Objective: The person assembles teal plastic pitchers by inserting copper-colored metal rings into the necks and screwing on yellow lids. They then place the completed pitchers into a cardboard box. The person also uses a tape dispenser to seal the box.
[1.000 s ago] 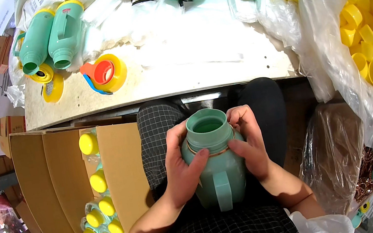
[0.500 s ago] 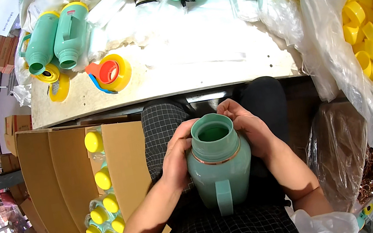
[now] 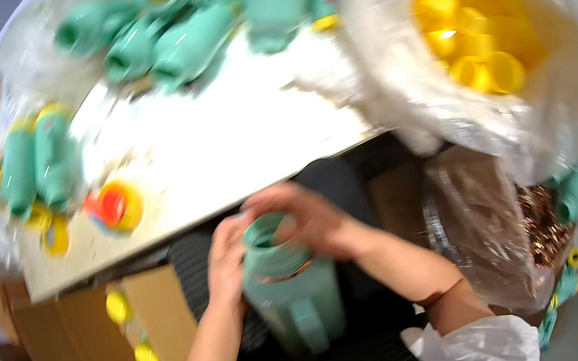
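Observation:
A green plastic thermos flask body point(image 3: 288, 288) stands upright in my lap, its mouth facing up and its handle toward me. A thin copper-coloured ring circles it below the neck. My left hand point(image 3: 226, 267) is closed against the left side of the neck. My right hand point(image 3: 314, 218) lies across the right side of the mouth, partly covering the rim. Motion smears its fingers, so whether they grip the rim does not show.
Several green flask bodies point(image 3: 193, 43) lie on the white table point(image 3: 220, 134). Yellow lids and a red funnel-like piece point(image 3: 110, 205) sit at its left. A plastic bag of yellow cups point(image 3: 479, 34) hangs right. A cardboard box point(image 3: 77, 353) with yellow-capped flasks stands lower left; copper-coloured rings point(image 3: 544, 222) lie lower right.
My view has swung to the right, so the table and box appear shifted left. My right hand has moved from the side of the neck onto the mouth. The left hand stays at the neck.

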A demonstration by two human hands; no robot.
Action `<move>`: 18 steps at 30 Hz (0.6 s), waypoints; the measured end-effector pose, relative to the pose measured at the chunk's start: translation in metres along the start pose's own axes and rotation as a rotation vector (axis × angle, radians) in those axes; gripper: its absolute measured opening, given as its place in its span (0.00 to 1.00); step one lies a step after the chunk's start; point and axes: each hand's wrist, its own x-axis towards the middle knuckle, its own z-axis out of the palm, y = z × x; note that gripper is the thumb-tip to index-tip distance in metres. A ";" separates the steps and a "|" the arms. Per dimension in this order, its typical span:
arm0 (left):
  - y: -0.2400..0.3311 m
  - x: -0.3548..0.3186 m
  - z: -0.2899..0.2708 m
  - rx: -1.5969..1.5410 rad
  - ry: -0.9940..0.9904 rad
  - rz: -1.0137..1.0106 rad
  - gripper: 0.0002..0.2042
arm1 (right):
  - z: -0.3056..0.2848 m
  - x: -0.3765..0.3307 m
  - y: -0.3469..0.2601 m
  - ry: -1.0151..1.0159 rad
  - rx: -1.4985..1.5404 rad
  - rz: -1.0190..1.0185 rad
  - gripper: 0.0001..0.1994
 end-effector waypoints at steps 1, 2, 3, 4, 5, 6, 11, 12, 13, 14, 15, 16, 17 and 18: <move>-0.007 0.004 -0.006 0.068 0.079 0.161 0.14 | 0.007 -0.003 -0.034 -0.119 -0.381 0.097 0.29; -0.001 -0.007 0.001 0.070 0.234 0.198 0.15 | 0.014 -0.005 -0.049 -0.081 -0.261 0.127 0.30; -0.009 -0.018 0.002 0.212 0.394 0.367 0.16 | 0.007 -0.010 -0.054 -0.022 -0.243 0.075 0.32; -0.021 -0.029 -0.004 0.217 0.456 0.385 0.16 | 0.002 -0.020 -0.065 0.092 -0.206 -0.093 0.34; -0.023 -0.050 -0.005 0.250 0.469 0.192 0.14 | -0.003 -0.032 -0.076 0.198 -0.164 -0.267 0.35; -0.039 -0.063 -0.015 0.183 0.377 0.099 0.21 | -0.006 -0.042 -0.090 0.259 -0.417 -0.491 0.39; -0.048 -0.067 -0.004 -0.170 -0.073 -0.138 0.21 | 0.023 -0.082 -0.087 -0.143 -0.472 -0.684 0.27; -0.067 -0.057 -0.019 -0.241 -0.018 -0.126 0.20 | 0.009 -0.085 -0.093 -0.157 -0.426 -0.623 0.22; -0.071 -0.051 -0.029 -0.432 0.053 -0.295 0.21 | -0.023 -0.084 -0.101 0.078 -0.657 -0.665 0.18; -0.067 -0.053 -0.021 -0.413 0.043 -0.212 0.23 | -0.072 -0.079 -0.119 0.303 -1.007 -0.761 0.13; -0.062 -0.058 -0.013 -0.389 0.052 -0.129 0.24 | -0.104 -0.073 -0.144 0.733 -1.302 -0.640 0.14; -0.061 -0.059 -0.014 -0.410 0.049 -0.159 0.25 | -0.148 -0.070 -0.177 1.094 -1.513 -0.633 0.17; -0.062 -0.054 -0.014 -0.430 0.025 -0.198 0.26 | -0.210 -0.085 -0.201 1.342 -1.914 -0.524 0.27; -0.063 -0.052 -0.018 -0.449 0.025 -0.230 0.26 | -0.253 -0.109 -0.221 1.380 -1.901 -0.301 0.26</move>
